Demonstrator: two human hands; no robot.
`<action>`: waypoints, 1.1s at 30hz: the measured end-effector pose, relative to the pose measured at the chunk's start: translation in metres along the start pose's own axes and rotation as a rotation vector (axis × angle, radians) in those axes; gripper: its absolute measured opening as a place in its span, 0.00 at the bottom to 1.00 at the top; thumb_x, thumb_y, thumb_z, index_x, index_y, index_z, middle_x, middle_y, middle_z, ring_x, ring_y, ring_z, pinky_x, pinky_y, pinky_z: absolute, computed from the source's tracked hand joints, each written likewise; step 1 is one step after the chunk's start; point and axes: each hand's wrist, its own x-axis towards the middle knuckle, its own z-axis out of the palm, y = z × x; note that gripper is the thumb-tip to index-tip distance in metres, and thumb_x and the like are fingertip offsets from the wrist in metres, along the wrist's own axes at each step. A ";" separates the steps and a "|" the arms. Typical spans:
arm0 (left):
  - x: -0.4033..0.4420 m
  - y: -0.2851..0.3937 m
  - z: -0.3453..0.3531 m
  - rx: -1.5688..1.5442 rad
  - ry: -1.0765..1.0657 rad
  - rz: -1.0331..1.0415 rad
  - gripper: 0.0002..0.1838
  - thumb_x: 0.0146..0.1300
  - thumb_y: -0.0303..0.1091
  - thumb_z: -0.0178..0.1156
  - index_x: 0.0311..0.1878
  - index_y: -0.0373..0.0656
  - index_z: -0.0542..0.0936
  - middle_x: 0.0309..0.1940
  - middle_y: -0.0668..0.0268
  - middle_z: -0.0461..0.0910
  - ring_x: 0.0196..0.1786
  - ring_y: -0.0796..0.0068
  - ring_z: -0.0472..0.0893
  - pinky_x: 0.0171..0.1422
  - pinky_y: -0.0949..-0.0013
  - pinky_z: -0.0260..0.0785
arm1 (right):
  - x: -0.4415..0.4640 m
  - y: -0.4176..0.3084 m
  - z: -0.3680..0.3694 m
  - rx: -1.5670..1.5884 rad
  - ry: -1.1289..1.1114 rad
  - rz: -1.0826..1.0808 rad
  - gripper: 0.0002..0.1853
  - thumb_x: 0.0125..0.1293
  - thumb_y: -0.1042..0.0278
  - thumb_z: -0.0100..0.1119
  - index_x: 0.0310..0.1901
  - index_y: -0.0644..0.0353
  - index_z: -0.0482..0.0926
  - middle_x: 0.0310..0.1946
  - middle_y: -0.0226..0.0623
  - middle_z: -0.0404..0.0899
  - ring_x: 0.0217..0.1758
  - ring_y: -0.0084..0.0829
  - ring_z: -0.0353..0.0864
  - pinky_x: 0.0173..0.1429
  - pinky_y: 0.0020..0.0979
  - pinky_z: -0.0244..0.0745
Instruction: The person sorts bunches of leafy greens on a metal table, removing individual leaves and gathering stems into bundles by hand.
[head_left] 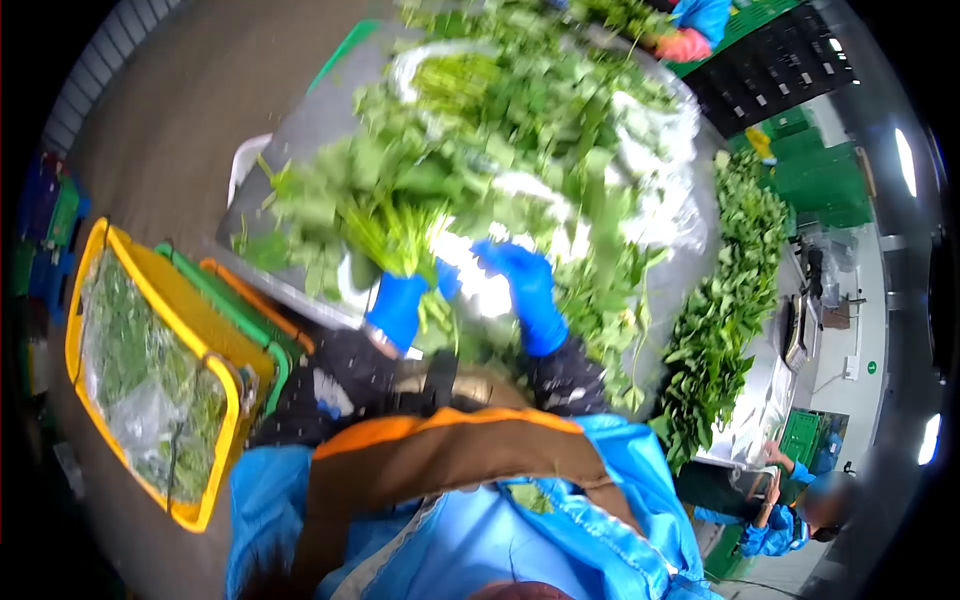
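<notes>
My left hand (pixel 398 308), in a blue glove, is closed around the stems of a bunch of leafy greens (pixel 395 235). The bunch's leaves spread up and to the left, blurred by motion. To its right is my right hand (pixel 528 295), also gloved in blue, with fingers stretched toward the bunch and nothing visible in them. A bright white glare (pixel 485 285) lies between my hands, and I cannot make out what is under it. Loose greens (pixel 540 120) are heaped over the metal table (pixel 315 165) in front of me, partly on clear plastic bags (pixel 655 180).
At left stands a yellow crate (pixel 225 400) with bagged greens, beside green and orange crates. A long pile of leafy stems (pixel 725 300) lines the table's right side. Another person's gloved hand (pixel 685 45) is at the far end; a co-worker (pixel 790 520) stands at lower right.
</notes>
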 end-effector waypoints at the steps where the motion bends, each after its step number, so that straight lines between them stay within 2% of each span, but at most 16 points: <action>1: 0.003 0.002 0.002 -0.032 0.021 -0.007 0.15 0.59 0.24 0.45 0.50 0.38 0.68 0.40 0.60 0.75 0.46 0.66 0.75 0.49 0.63 0.72 | -0.003 0.001 -0.003 -0.050 -0.036 -0.010 0.10 0.58 0.69 0.57 0.37 0.67 0.79 0.27 0.32 0.78 0.29 0.20 0.73 0.37 0.22 0.69; 2: 0.001 0.002 0.005 -0.104 0.028 0.041 0.15 0.59 0.24 0.46 0.50 0.38 0.68 0.40 0.60 0.74 0.46 0.66 0.75 0.48 0.64 0.72 | -0.003 0.003 -0.001 -0.021 -0.035 -0.001 0.10 0.58 0.70 0.56 0.37 0.67 0.79 0.27 0.31 0.78 0.29 0.20 0.73 0.37 0.22 0.69; 3: 0.005 0.000 -0.003 -0.007 0.074 0.050 0.15 0.58 0.23 0.45 0.50 0.38 0.68 0.39 0.60 0.75 0.43 0.65 0.77 0.46 0.64 0.74 | -0.004 -0.002 0.001 -0.012 -0.016 0.010 0.10 0.59 0.69 0.55 0.37 0.67 0.79 0.27 0.32 0.77 0.29 0.21 0.73 0.36 0.21 0.68; 4: 0.003 0.007 0.009 -0.071 0.141 0.048 0.17 0.56 0.21 0.46 0.50 0.37 0.68 0.36 0.60 0.75 0.38 0.65 0.78 0.39 0.66 0.76 | -0.006 -0.012 0.001 -0.003 0.032 -0.065 0.11 0.59 0.68 0.54 0.37 0.67 0.79 0.27 0.32 0.77 0.29 0.21 0.73 0.36 0.22 0.68; 5: 0.014 -0.006 -0.016 0.047 0.217 0.116 0.18 0.51 0.19 0.47 0.49 0.35 0.69 0.34 0.60 0.75 0.34 0.67 0.79 0.34 0.68 0.77 | -0.006 -0.023 -0.001 0.007 0.076 -0.133 0.11 0.60 0.68 0.53 0.36 0.68 0.79 0.27 0.32 0.77 0.29 0.21 0.73 0.36 0.22 0.69; 7: 0.021 -0.007 -0.033 0.072 0.323 0.247 0.17 0.48 0.18 0.49 0.44 0.34 0.73 0.33 0.62 0.77 0.30 0.70 0.79 0.29 0.71 0.74 | -0.002 -0.040 -0.019 0.060 0.277 -0.186 0.12 0.61 0.66 0.52 0.35 0.67 0.79 0.25 0.32 0.76 0.28 0.21 0.72 0.36 0.23 0.68; 9: 0.025 0.004 -0.058 0.429 0.349 0.238 0.14 0.47 0.17 0.51 0.40 0.34 0.76 0.31 0.64 0.78 0.28 0.71 0.79 0.27 0.71 0.72 | 0.001 -0.056 -0.034 0.109 0.317 -0.144 0.12 0.61 0.65 0.53 0.33 0.67 0.79 0.21 0.31 0.74 0.25 0.20 0.70 0.34 0.21 0.65; 10: 0.026 0.013 -0.056 0.608 0.390 0.478 0.12 0.48 0.20 0.55 0.38 0.35 0.77 0.30 0.64 0.80 0.28 0.71 0.78 0.28 0.69 0.69 | 0.002 -0.057 -0.037 0.104 0.287 -0.131 0.12 0.60 0.65 0.53 0.33 0.66 0.79 0.21 0.31 0.74 0.25 0.19 0.71 0.34 0.21 0.65; 11: 0.025 0.028 -0.064 0.914 0.490 0.319 0.13 0.50 0.27 0.59 0.40 0.38 0.77 0.31 0.62 0.80 0.29 0.71 0.79 0.31 0.67 0.69 | 0.002 -0.056 -0.038 0.099 0.255 -0.114 0.12 0.60 0.65 0.53 0.33 0.66 0.79 0.21 0.31 0.74 0.24 0.19 0.71 0.34 0.21 0.66; 14: 0.031 0.056 -0.068 1.016 0.486 0.655 0.12 0.49 0.34 0.62 0.37 0.40 0.78 0.28 0.64 0.79 0.29 0.75 0.77 0.31 0.69 0.68 | 0.000 -0.040 -0.032 0.109 0.183 -0.013 0.11 0.60 0.66 0.54 0.33 0.66 0.80 0.22 0.30 0.75 0.25 0.19 0.72 0.33 0.20 0.66; 17: -0.010 0.098 0.015 0.662 0.342 -0.011 0.10 0.48 0.31 0.63 0.34 0.39 0.78 0.26 0.66 0.78 0.29 0.78 0.76 0.30 0.73 0.67 | 0.000 -0.040 -0.021 0.104 0.131 -0.013 0.10 0.60 0.67 0.54 0.33 0.66 0.80 0.22 0.29 0.75 0.25 0.18 0.71 0.33 0.19 0.66; 19: 0.000 0.070 0.011 0.473 0.116 0.222 0.09 0.47 0.28 0.62 0.33 0.38 0.78 0.26 0.67 0.78 0.29 0.80 0.75 0.30 0.77 0.66 | 0.003 -0.032 -0.016 0.081 0.069 -0.015 0.09 0.59 0.68 0.56 0.34 0.65 0.81 0.22 0.29 0.76 0.24 0.17 0.71 0.32 0.19 0.66; 22: -0.002 0.048 0.038 0.432 0.090 0.228 0.09 0.47 0.25 0.62 0.33 0.36 0.78 0.26 0.68 0.77 0.28 0.79 0.75 0.31 0.77 0.67 | 0.003 -0.022 0.005 0.084 -0.007 -0.014 0.08 0.57 0.68 0.59 0.35 0.63 0.81 0.23 0.29 0.77 0.25 0.17 0.73 0.31 0.19 0.67; 26: -0.007 0.034 0.045 0.372 0.141 0.262 0.07 0.47 0.24 0.62 0.32 0.36 0.77 0.26 0.66 0.77 0.27 0.78 0.76 0.29 0.76 0.67 | 0.000 -0.009 0.013 0.064 -0.021 0.039 0.08 0.58 0.68 0.58 0.34 0.65 0.80 0.24 0.31 0.78 0.25 0.19 0.73 0.31 0.21 0.69; 28: -0.003 0.032 0.039 0.478 0.167 0.279 0.08 0.48 0.24 0.62 0.34 0.37 0.77 0.26 0.66 0.77 0.26 0.78 0.75 0.27 0.77 0.67 | 0.000 0.000 0.014 0.004 -0.013 0.041 0.09 0.59 0.69 0.56 0.34 0.66 0.80 0.25 0.32 0.78 0.25 0.19 0.73 0.31 0.21 0.69; 33: -0.002 0.017 0.027 0.430 0.153 0.254 0.10 0.49 0.25 0.63 0.36 0.36 0.76 0.27 0.66 0.78 0.29 0.78 0.77 0.29 0.77 0.69 | -0.005 0.000 0.019 0.104 -0.092 0.109 0.10 0.60 0.70 0.55 0.37 0.69 0.79 0.30 0.36 0.80 0.31 0.22 0.77 0.36 0.21 0.71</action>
